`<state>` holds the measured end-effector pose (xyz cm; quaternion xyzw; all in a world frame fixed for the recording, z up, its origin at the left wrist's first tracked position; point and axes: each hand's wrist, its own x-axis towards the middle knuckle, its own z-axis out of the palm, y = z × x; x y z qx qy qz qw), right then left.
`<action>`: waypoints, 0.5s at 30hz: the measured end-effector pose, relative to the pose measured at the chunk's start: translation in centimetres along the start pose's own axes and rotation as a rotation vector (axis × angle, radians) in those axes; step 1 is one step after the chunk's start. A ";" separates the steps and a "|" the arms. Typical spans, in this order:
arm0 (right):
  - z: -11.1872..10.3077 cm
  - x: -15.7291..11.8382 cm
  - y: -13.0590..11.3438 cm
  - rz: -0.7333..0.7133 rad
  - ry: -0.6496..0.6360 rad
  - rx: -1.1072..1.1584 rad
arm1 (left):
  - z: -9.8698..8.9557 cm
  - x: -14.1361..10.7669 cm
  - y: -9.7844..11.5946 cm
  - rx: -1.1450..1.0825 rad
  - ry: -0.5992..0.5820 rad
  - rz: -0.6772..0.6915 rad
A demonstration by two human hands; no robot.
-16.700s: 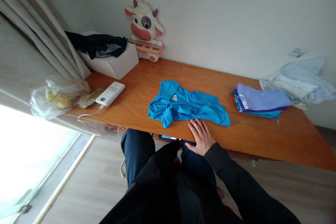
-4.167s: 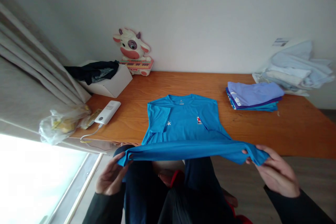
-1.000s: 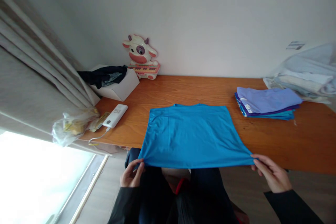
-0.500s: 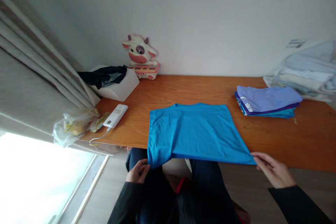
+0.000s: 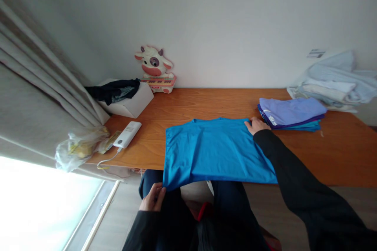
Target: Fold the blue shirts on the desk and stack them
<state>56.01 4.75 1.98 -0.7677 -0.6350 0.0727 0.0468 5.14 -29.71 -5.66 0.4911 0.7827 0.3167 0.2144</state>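
Left hand [image 5: 153, 199] pinches the shirt's [image 5: 212, 151] near corner. Right hand [image 5: 255, 125] lies on its far corner; whether it grips is unclear.

My left hand [image 5: 153, 199] sits low at about seven o'clock, close to my lap, fingers pinched together with the thumb. My right arm stretches out toward one o'clock in its dark sleeve, and my right hand [image 5: 255, 125] lies palm down, fingers flat and spread forward.
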 end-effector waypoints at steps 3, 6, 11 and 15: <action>0.2 1.0 -0.4 0.084 -0.014 -0.020 | -0.4 0.2 -0.7 0.025 0.027 -0.008; 0.6 1.0 0.4 0.148 0.031 0.004 | -0.8 0.5 -0.6 0.052 0.071 -0.052; 0.8 0.8 1.2 0.165 0.051 0.031 | -0.8 1.1 0.2 0.073 0.100 -0.088; 1.1 1.2 2.2 0.131 0.021 0.105 | -0.8 2.0 -0.1 0.014 0.093 -0.076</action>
